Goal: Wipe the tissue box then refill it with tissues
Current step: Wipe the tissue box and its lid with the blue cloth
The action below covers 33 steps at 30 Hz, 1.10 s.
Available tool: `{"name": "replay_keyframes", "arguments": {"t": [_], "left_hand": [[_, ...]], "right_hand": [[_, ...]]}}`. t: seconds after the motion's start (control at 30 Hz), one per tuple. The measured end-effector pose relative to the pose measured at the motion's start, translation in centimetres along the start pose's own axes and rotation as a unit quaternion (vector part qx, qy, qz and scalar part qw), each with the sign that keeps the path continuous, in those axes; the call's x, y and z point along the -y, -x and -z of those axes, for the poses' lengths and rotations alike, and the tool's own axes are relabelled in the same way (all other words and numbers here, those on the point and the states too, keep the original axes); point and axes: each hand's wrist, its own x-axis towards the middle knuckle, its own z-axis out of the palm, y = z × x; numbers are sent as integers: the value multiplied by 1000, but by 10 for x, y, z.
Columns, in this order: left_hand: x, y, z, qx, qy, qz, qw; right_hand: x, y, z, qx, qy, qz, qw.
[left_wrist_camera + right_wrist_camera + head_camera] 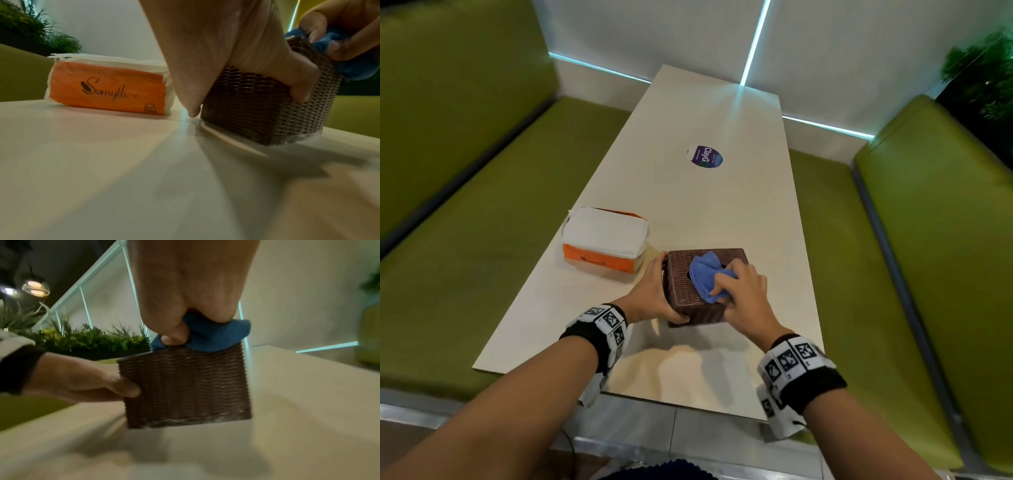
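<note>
A dark brown woven tissue box [683, 287] [257, 104] [185, 386] stands near the front of the white table [722, 212]. My left hand [654, 291] [236, 53] [82, 381] grips its left side, thumb on the near face. My right hand [743, 291] [191, 293] holds a bunched blue cloth [707, 279] [349, 69] [218, 335] pressed on the box's top. The slot in the top is mostly covered by the cloth. An orange and white pack of tissues [604, 240] [109, 91] lies to the left of the box.
A round purple sticker [705, 157] sits mid-table. Green bench seats [482, 222] run along both sides of the table, a white wall stands at the far end. Plants [86, 339] show behind the seats.
</note>
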Motion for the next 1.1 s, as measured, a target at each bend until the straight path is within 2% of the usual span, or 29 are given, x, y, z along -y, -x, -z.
{"name": "replay_keyframes", "arguments": {"t": [0.1, 0.17, 0.23, 0.3, 0.33, 0.4, 0.5, 0.57, 0.63, 0.77, 0.93, 1.03, 1.1], "left_hand": [[0, 1, 0, 8, 7, 3, 1000], [0, 1, -2, 2, 12, 2, 1000], [1, 1, -2, -2, 15, 4, 1000], [1, 2, 0, 2, 8, -3, 1000], [0, 1, 0, 5, 6, -6, 1000], [-1, 0, -1, 7, 7, -8, 1000], [-5, 1, -1, 5, 11, -6, 1000], [-6, 1, -1, 8, 19, -6, 1000], [-4, 1, 0, 8, 21, -4, 1000], [-3, 2, -2, 2, 7, -2, 1000], [0, -1, -2, -20, -68, -28, 997], [0, 0, -1, -4, -47, -11, 999], [-2, -1, -1, -1, -13, -7, 1000]], "right_hand": [[-36, 9, 11, -49, 17, -66, 996], [-34, 11, 8, -74, 38, -105, 991], [-8, 6, -5, -76, 36, -87, 993], [12, 7, -18, -62, 20, -37, 997], [11, 8, -18, -52, 4, -21, 998], [-10, 9, -11, -44, -30, -34, 998], [-41, 9, 10, -94, -140, -81, 982], [-48, 12, 19, -83, -199, -67, 974], [-44, 20, 14, -43, -168, -43, 984], [-29, 21, -13, -99, -90, -19, 991], [22, 11, -35, -62, -66, 35, 995], [-5, 17, -21, -64, -49, 56, 995], [-40, 22, -8, -99, -49, 10, 994]]}}
